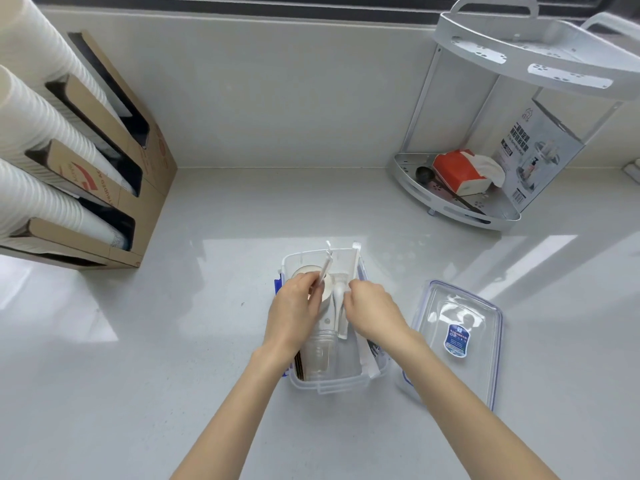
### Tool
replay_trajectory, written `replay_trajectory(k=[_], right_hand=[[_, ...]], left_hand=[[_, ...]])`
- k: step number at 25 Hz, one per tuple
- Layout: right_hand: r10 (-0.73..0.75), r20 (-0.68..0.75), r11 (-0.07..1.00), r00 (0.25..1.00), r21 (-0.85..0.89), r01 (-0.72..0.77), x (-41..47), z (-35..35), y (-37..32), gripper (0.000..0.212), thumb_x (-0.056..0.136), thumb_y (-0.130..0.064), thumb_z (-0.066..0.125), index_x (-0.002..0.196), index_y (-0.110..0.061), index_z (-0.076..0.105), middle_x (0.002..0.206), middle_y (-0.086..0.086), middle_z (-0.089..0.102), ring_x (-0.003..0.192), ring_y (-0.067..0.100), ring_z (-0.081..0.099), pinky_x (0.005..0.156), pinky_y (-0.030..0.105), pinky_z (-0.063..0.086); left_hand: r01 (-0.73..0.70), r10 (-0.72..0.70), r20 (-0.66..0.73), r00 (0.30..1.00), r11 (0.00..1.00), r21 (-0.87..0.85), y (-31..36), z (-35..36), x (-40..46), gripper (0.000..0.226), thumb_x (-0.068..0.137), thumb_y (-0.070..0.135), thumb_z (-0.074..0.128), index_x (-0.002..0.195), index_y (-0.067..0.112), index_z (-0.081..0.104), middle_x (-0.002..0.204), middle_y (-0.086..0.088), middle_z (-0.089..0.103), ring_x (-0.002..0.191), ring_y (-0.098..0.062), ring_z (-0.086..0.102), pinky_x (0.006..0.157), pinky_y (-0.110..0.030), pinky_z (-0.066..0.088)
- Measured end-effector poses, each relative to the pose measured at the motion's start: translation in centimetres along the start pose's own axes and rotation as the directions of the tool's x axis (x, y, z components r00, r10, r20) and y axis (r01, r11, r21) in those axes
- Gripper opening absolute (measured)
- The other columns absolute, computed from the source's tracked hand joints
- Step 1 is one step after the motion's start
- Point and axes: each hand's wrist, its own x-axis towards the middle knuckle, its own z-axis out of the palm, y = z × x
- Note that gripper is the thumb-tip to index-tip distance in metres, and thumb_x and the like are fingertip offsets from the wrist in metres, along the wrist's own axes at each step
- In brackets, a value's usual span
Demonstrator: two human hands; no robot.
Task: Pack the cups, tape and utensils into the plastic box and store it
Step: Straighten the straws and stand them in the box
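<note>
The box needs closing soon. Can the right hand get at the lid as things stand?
Probably yes: the lid lies flat on the counter just right of the box, nothing on it, but the right hand must first release the packet.

Bright daylight pours from the window [311, 3] ahead, leaving glare patches on the glossy counter [173, 341]; edges bow outward, slightly soft.

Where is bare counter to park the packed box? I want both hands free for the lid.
Free: the wide stretch left of the plastic box, toward the cardboard cup holder, and the strip behind it up to the wall. Crowded: the lid lies right of the box, and the corner rack fills the far right.
</note>
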Motion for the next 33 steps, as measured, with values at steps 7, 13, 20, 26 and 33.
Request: replay_trajectory(k=[7, 13, 20, 26, 33], right_hand=[[0.057, 0.087, 0.947, 0.995, -0.319, -0.026, 1.6, 2.4, -1.4, 0.036, 0.091, -0.009, 0.051, 0.125, 0.001, 0.047, 0.132, 0.017, 0.049, 0.122, 0.032, 0.051, 0.093, 0.037, 0.046], [0.096, 0.056, 0.957, 0.994, -0.281, -0.077, 3.1, 3.1, -1.5, 0.045, 0.088, -0.005, 0.052, 0.13, 0.005, 0.037, 0.134, 0.022, 0.044, 0.124, 0.032, 0.049, 0.098, 0.036, 0.044], [0.143, 0.068, 0.978, 0.987, -0.16, -0.131, 3.0, 2.9, -1.4, 0.046, 0.086, -0.003, 0.052, 0.128, 0.008, 0.034, 0.131, 0.023, 0.049, 0.122, 0.036, 0.05, 0.094, 0.038, 0.044], [0.11, 0.04, 0.993, 0.993, -0.046, -0.108, 2.1, 1.3, -1.1, 0.015, 0.084, 0.0, 0.047, 0.099, 0.003, 0.049, 0.121, 0.024, 0.054, 0.114, 0.04, 0.051, 0.072, 0.034, 0.036], [0.03, -0.129, 0.974, 0.991, 0.226, 0.0, 1.7, -0.5, 0.1, 0.011, 0.086, -0.011, 0.042, 0.089, -0.004, 0.051, 0.101, 0.017, 0.062, 0.088, 0.031, 0.052, 0.071, 0.034, 0.04]], left_hand=[[-0.033, 0.033, 0.011, 0.999, 0.999, -0.043, -0.1, -0.4, -0.6, 0.02, 0.091, 0.018, 0.046, 0.097, 0.009, 0.062, 0.093, -0.007, 0.067, 0.087, -0.024, 0.06, 0.077, -0.045, 0.051], [-0.03, 0.03, 0.017, 0.999, 0.999, -0.038, -0.4, -0.4, -0.5, 0.021, 0.09, 0.016, 0.046, 0.101, 0.009, 0.062, 0.097, -0.008, 0.068, 0.089, -0.024, 0.061, 0.08, -0.043, 0.051], [-0.016, 0.017, 0.027, 0.999, 0.999, -0.028, -0.3, -0.5, -0.6, 0.023, 0.092, 0.022, 0.044, 0.098, 0.009, 0.062, 0.092, -0.008, 0.068, 0.087, -0.025, 0.06, 0.079, -0.042, 0.05], [0.015, -0.014, 0.012, 1.0, 0.994, -0.112, 0.0, -0.8, -0.3, 0.019, 0.09, 0.014, 0.045, 0.095, 0.006, 0.062, 0.092, -0.01, 0.068, 0.085, -0.023, 0.061, 0.076, -0.037, 0.051], [0.059, -0.068, -0.018, 0.997, 0.946, -0.319, 2.1, -1.9, 0.4, 0.02, 0.092, 0.013, 0.042, 0.093, 0.002, 0.059, 0.082, -0.015, 0.066, 0.073, -0.021, 0.057, 0.063, -0.015, 0.043]])
